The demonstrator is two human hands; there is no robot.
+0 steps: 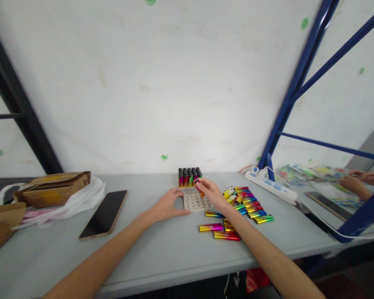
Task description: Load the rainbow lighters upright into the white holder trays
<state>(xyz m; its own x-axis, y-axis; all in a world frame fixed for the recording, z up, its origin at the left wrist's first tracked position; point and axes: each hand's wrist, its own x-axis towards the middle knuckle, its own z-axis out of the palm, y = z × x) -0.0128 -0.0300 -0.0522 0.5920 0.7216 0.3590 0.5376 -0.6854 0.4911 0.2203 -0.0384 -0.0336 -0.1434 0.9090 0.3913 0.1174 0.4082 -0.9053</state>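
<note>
A pale tray (195, 202) with rows of round holes lies on the grey table. My left hand (171, 204) rests at its left edge, thumb and fingers apart, with the thumb by the near corner. Above the tray's far right part, my right hand (209, 192) pinches a small red and orange lighter (200, 192). Behind the tray stands a block of upright lighters (189, 177) with black tops and coloured bodies. Many shiny loose lighter bodies (251, 203) lie in a pile to the right, some partly hidden by my right forearm.
A phone (104, 214) lies left of my left arm. Further left are a cardboard box (56, 189) and a white plastic bag (92, 195). A power strip (272, 187) sits at the back right beside a blue metal frame (279, 124). Another person's hands (357, 182) show at far right.
</note>
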